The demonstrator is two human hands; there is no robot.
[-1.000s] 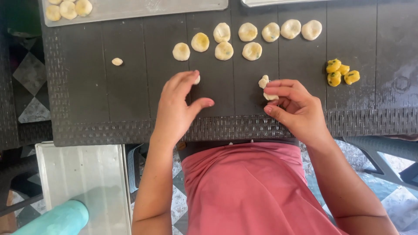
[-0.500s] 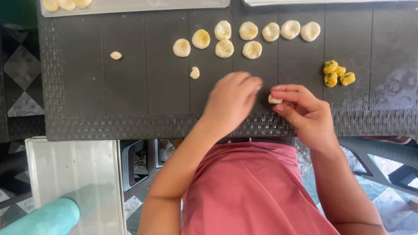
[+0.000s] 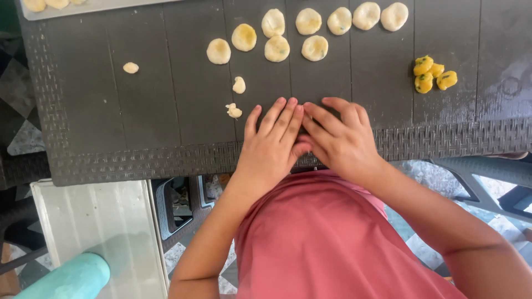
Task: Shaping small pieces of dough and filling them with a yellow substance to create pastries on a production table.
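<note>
The tabletop is dark plastic, matt, with smooth planks and a woven, rough-looking border. The pale dough pieces look soft and matt. The yellow pieces are slightly glossy. The shirt is matt pink cloth.

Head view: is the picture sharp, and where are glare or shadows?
Head view: daylight, mostly sharp; the dough pieces and both hands, left and right, show clearly; pale sheen on the dark table at the right; soft shadow under the hands.
</note>
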